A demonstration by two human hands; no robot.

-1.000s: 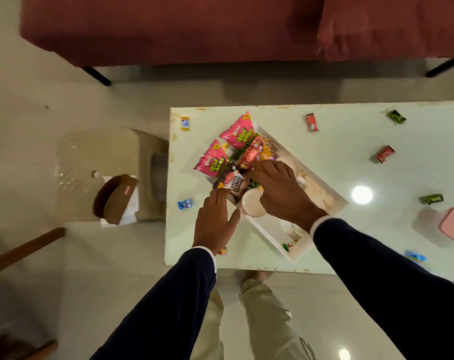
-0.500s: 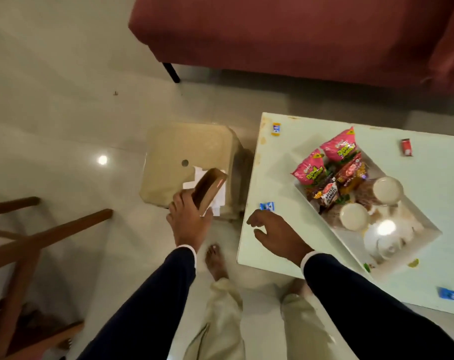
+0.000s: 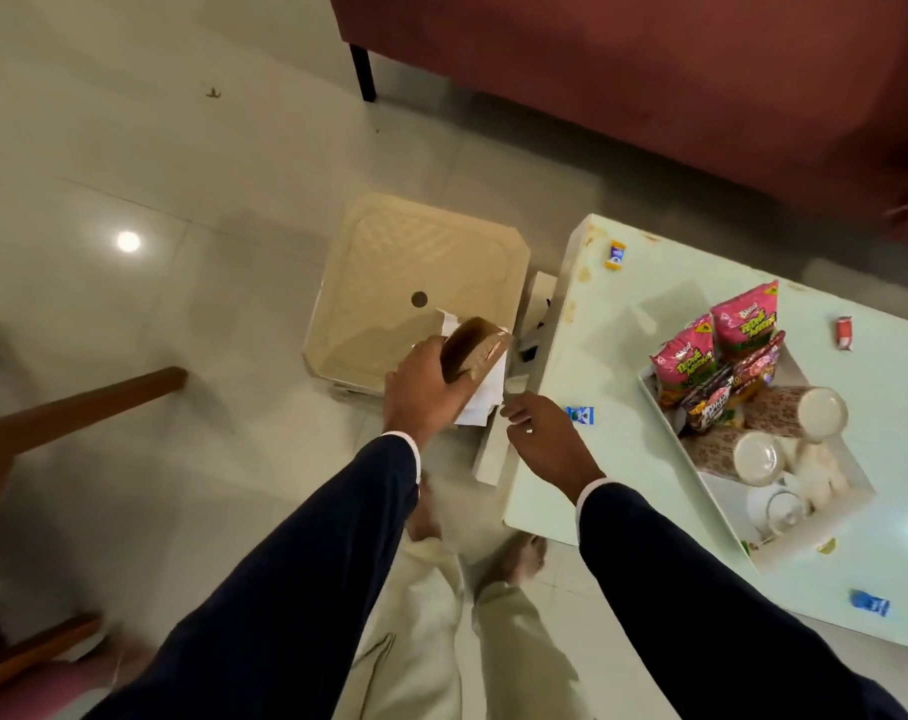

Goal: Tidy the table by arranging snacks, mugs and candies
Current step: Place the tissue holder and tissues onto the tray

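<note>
My left hand (image 3: pixel 424 389) grips a brown box (image 3: pixel 473 348) over the near corner of a beige plastic stool (image 3: pixel 389 262), with white papers (image 3: pixel 480 402) under it. My right hand (image 3: pixel 542 433) hovers by the table's left edge, fingers loosely curled, holding nothing. On the pale green table (image 3: pixel 623 459) a white tray (image 3: pixel 852 491) holds pink snack packets (image 3: pixel 743 324), a dark snack packet (image 3: pixel 709 405) and two patterned mugs (image 3: pixel 794 413) lying on their sides. Loose candies lie on the table: a blue one (image 3: pixel 580 415) near my right hand, another blue one (image 3: pixel 868 603) and a red one (image 3: pixel 844 332).
A dark red sofa (image 3: pixel 649 85) stands behind the table. Wooden chair parts (image 3: pixel 77 407) reach in from the left. A yellow-blue candy (image 3: pixel 616 255) lies at the table's far left corner. My feet (image 3: pixel 514 558) stand on the tiled floor between stool and table.
Both hands left the tray; the left hand went to the stool and took hold of the brown box, lifting it slightly. The right hand moved to the table's left edge. The view swung left.
</note>
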